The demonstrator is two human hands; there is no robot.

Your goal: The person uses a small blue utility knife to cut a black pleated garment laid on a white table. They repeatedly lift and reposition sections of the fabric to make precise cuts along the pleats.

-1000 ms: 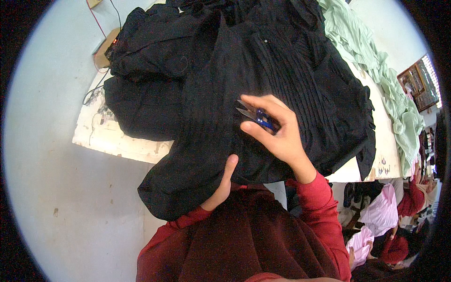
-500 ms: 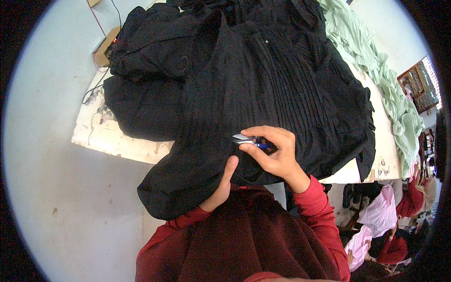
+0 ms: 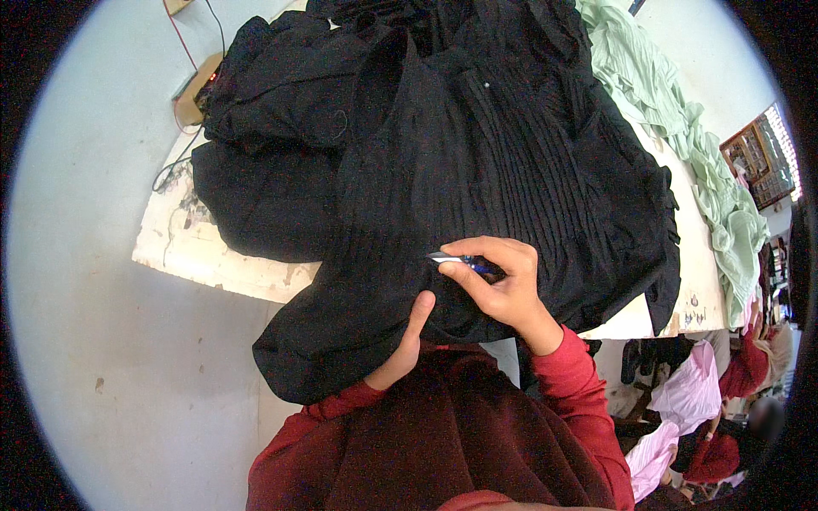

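Observation:
Black pleated garments [image 3: 511,145] lie heaped over a pale worktable [image 3: 179,238], with one part hanging over its front edge. My right hand [image 3: 498,281] grips small blue-handled thread snips [image 3: 464,261] over the pleats, blades pointing left and nearly together. My left hand [image 3: 405,341] is lower and left, holding the garment's lower edge with its thumb on top; its other fingers are hidden under the cloth.
Pale green fabric [image 3: 724,213] runs along the table's right. A wooden block with wires [image 3: 198,89] sits at the back left. A framed board [image 3: 758,153] is on the right wall. Co-workers in red [image 3: 711,456] handle pink cloth [image 3: 686,387] at lower right.
My right hand has moved down toward my left thumb since a second ago, and the snips' blades have closed from apart to nearly together. My left hand keeps its hold.

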